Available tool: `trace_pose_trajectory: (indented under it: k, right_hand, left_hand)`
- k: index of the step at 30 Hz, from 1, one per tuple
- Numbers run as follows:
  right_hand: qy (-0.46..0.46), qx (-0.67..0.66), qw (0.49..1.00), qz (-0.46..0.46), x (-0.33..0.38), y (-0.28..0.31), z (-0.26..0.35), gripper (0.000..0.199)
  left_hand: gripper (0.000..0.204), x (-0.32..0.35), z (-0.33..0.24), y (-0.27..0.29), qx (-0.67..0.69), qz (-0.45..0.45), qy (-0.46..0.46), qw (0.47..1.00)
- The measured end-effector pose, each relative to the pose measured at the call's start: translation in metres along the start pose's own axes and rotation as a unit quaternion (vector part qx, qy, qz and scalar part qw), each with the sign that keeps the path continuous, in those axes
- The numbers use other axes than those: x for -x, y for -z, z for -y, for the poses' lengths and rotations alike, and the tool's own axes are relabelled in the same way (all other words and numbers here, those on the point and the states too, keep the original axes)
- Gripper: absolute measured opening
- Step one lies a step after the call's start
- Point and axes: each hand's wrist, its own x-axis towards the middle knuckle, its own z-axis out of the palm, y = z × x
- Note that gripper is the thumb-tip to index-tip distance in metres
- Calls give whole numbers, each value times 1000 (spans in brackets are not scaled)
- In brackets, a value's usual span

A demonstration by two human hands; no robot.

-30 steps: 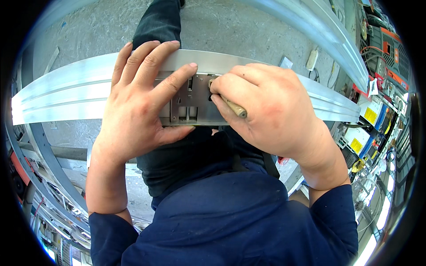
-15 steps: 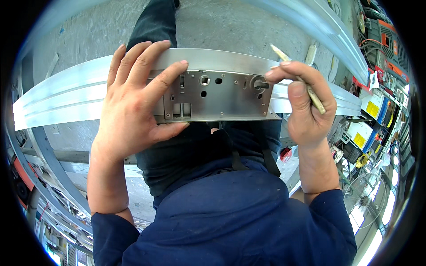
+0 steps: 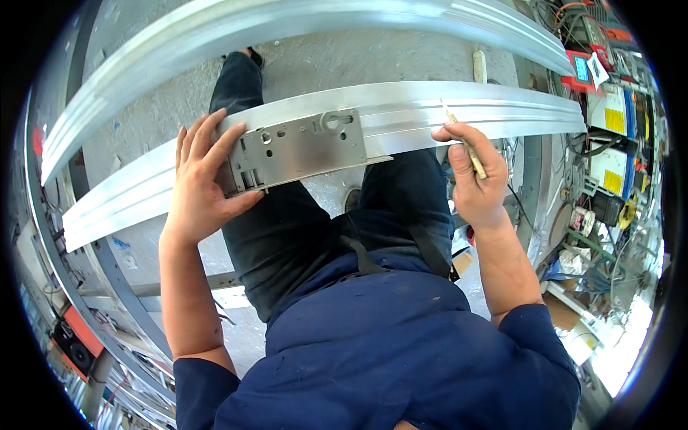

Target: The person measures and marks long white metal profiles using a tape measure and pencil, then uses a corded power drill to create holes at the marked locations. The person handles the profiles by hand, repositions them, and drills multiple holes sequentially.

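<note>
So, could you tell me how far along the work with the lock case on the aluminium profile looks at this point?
Done: the metal lock case lies flat on the aluminium profile, pinned by the left hand. In hand: the right hand grips a pencil, resting on the profile apart from the case. Left: no traced outline or cut-out shows on the profile, so marking and cutting appear not yet done, though faint lines would be hard to see.

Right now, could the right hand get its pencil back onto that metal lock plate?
Probably yes: the right hand and pencil rest on the same aluminium rail, nothing between them and the lock plate.
</note>
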Motion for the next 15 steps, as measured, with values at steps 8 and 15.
trace_pose_trajectory:
  k: [8,15]
  right_hand:
    - [10,17,999,-47,45,20,-2,21]
    - [27,11,997,-70,69,30,0,20]
  left_hand:
    - [98,-25,-78,-31,-149,-29,-5,988]
    - [70,-8,-98,-36,-154,-35,-57,986]
